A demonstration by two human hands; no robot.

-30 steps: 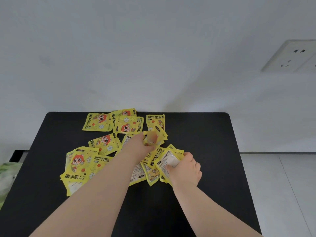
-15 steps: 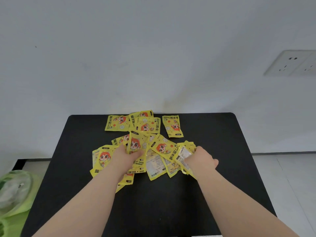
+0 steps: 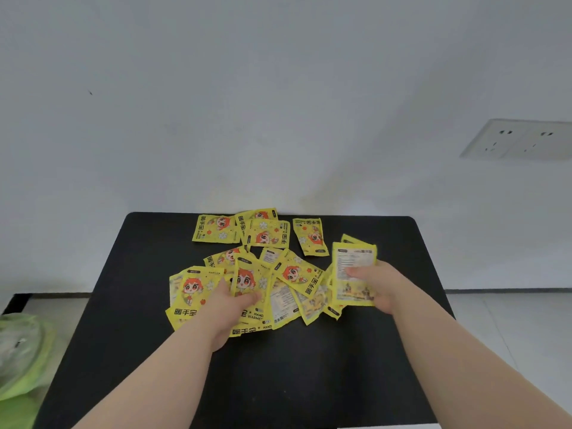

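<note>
— Few of the yellow packets are gathered so far. Your right hand (image 3: 376, 284) is clamped on a thin stack (image 3: 353, 274), thumb across the printed back. It holds the stack upright above the right side of the tabletop (image 3: 309, 382).

— And my left?

— Your left hand (image 3: 232, 311) is down on the heap (image 3: 294, 286) in the middle of the tabletop. Its thumb pinches the cartoon packet (image 3: 249, 281) against fingers I cannot see beneath it. I judge that one goes to the stack next.

— How much is left, then?

— Most of it. The heap lies fanned and overlapping, some packets face up and some face down. It reaches from your left hand to just under the stack. The far row (image 3: 269, 235) lies along the far edge, apart from the heap and untouched. One more corner peeks out behind the stack.

— Anything in my way?

— No. The green bag (image 3: 21, 360) sits beyond the left edge, and the wall socket (image 3: 520, 139) is well apart, up on the right. Carry the pinched packet across, work through the heap, and take the far row last.
</note>
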